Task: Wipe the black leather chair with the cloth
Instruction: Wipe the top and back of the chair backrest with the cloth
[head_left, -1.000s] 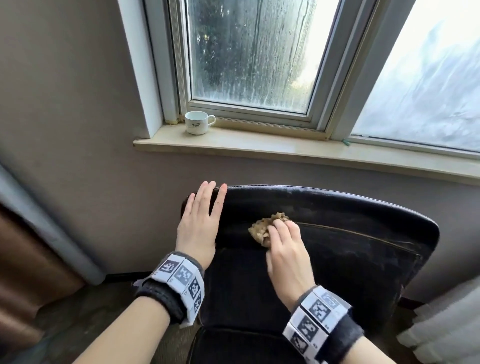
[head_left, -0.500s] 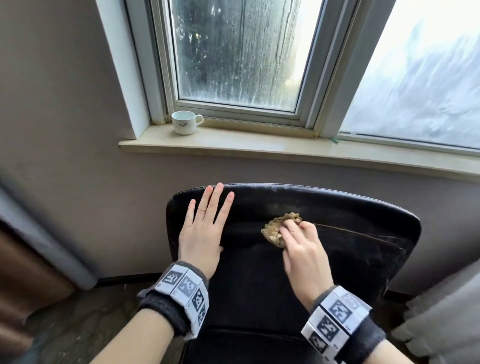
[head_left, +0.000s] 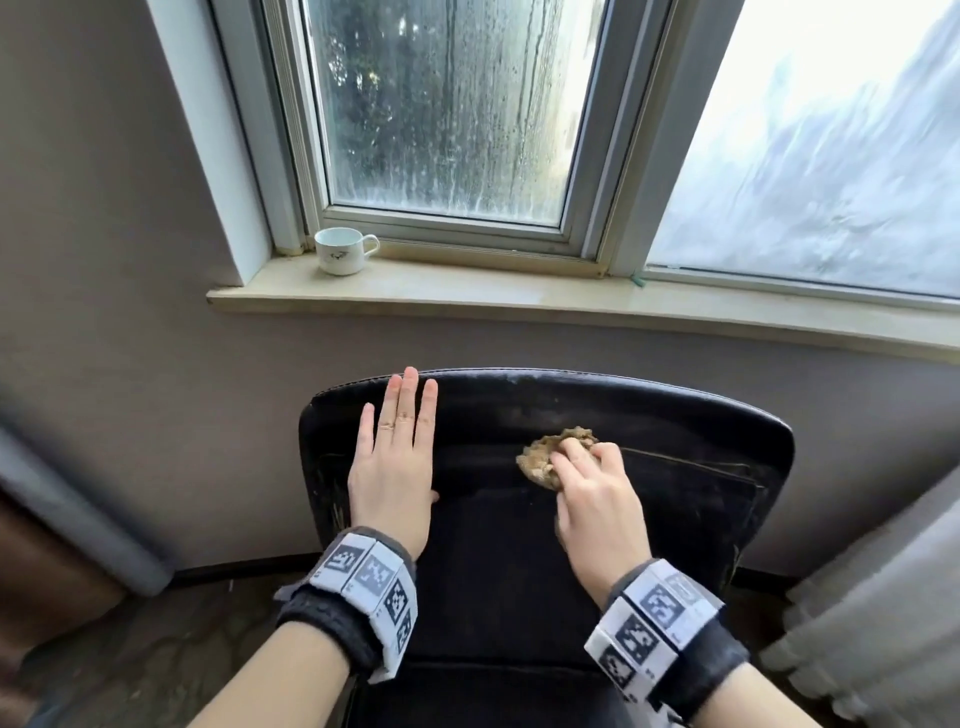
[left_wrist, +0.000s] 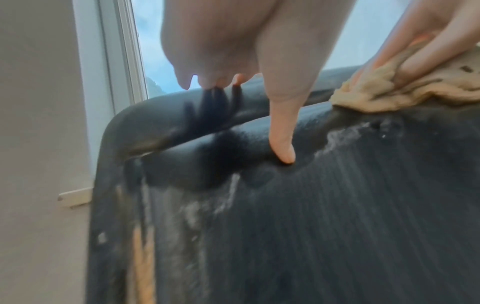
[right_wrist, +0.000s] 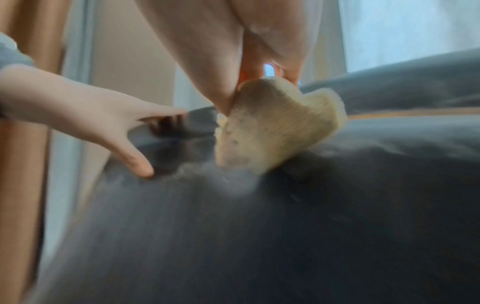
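Note:
The black leather chair (head_left: 675, 519) stands below the window with its backrest top toward the wall; pale dusty streaks show on it (left_wrist: 337, 205). My left hand (head_left: 395, 457) lies flat on the backrest's upper left, fingers straight, thumb tip pressing the leather (left_wrist: 284, 152). My right hand (head_left: 597, 499) pinches a bunched tan cloth (head_left: 550, 457) and presses it against the backrest near the seam, right of the left hand. The right wrist view shows the cloth (right_wrist: 272, 127) held between thumb and fingers, touching the chair (right_wrist: 311, 226).
A white cup (head_left: 340, 250) sits on the stone windowsill (head_left: 519, 296) above the chair. A grey curtain (head_left: 883, 623) hangs close on the right. A brown curtain (head_left: 41, 545) is at the left. The wall is right behind the backrest.
The right hand slid the cloth rightward along the upper backrest. The left hand stayed flat near the left top edge, its fingers drawn closer together. The view shifted left, so the chair sits more centred.

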